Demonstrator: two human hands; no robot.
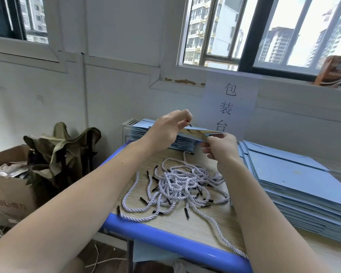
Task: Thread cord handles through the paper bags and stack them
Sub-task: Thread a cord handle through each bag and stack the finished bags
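Observation:
I hold a flat light-blue paper bag edge-on above the table. My right hand grips its near right end. My left hand pinches the black tip of a cord at the bag's top edge. A tangled pile of white twisted cords with black tips lies on the wooden table below. One cord trails from under my right hand down to the table's front edge. A stack of flat blue bags lies at the right. Another stack sits behind my left hand.
The table has a blue rim. A paper sign with characters hangs on the wall behind. On the floor at left stand a cardboard box and a folded olive stool. A brown box sits on the windowsill.

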